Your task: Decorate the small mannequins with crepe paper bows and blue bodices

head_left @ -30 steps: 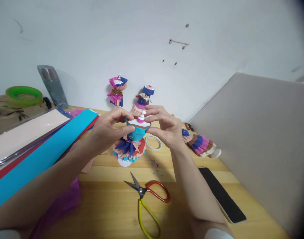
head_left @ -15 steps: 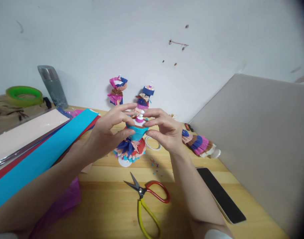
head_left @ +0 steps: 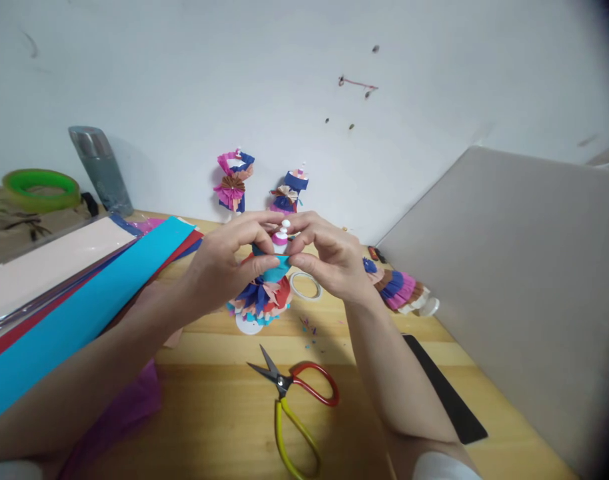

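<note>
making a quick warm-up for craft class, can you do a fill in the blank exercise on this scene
Between the left hand and the right hand, a small knob with a magenta base has a ____ tip. The bright green ring lies to the ____ of the grey bottle with a silver cap. The metal scissors have one yellow handle and one ____ handle.

Missing words: white; left; red.

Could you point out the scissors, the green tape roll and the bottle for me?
Scissors (head_left: 281, 383): head view, on the pivot.
Green tape roll (head_left: 14, 193): head view, on its rim.
Bottle (head_left: 108, 178): head view, on its body.
</note>
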Action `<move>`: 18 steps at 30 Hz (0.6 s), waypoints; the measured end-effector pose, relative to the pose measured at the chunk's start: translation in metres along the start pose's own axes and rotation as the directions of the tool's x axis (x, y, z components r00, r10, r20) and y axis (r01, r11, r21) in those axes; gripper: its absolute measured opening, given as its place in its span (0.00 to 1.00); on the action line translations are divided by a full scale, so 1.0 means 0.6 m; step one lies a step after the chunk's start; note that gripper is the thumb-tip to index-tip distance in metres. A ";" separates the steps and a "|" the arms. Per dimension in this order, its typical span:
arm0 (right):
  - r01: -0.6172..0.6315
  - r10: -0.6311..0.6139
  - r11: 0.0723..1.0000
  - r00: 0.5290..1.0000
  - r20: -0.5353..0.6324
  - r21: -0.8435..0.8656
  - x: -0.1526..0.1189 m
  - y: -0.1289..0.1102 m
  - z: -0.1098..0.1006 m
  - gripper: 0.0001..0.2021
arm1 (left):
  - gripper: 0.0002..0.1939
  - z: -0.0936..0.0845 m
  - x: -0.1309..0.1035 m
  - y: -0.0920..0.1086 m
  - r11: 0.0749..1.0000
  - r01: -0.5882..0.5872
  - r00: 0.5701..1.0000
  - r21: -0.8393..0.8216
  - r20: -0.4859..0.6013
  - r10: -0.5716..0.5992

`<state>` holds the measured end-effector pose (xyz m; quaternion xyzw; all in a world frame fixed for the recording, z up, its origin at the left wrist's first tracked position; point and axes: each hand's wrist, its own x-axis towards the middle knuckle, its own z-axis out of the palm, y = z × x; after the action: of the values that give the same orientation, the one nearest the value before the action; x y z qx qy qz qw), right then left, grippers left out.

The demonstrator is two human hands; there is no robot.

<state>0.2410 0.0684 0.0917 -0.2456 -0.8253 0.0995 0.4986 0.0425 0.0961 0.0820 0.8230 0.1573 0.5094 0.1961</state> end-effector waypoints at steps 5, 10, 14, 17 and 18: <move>-0.021 0.022 0.999 1.000 -0.009 0.045 -0.006 0.003 -0.009 0.05 | 0.02 -0.001 -0.001 -0.002 0.992 0.071 0.997 -0.109 -0.016 -0.073; -0.036 0.038 0.994 0.999 -0.023 0.102 -0.012 0.021 -0.015 0.07 | 0.05 -0.002 -0.001 -0.004 0.990 0.100 0.994 -0.100 -0.024 -0.103; -0.079 0.085 0.989 0.995 -0.044 0.125 -0.006 0.023 -0.015 0.03 | 0.07 0.000 -0.001 -0.006 0.988 0.124 0.991 -0.091 -0.032 -0.128; -0.081 0.088 0.981 0.995 -0.035 0.175 -0.004 0.024 -0.016 0.04 | 0.07 0.002 -0.003 -0.009 0.984 0.141 0.989 -0.105 -0.030 -0.145; -0.080 0.085 0.977 0.996 -0.018 0.195 -0.004 0.026 -0.016 0.05 | 0.05 0.002 -0.004 -0.009 0.981 0.144 0.988 -0.127 -0.030 -0.149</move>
<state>0.2554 0.0799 0.0879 -0.2311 -0.7942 0.1972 0.5263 0.0422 0.0998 0.0769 0.7853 0.1892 0.5184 0.2806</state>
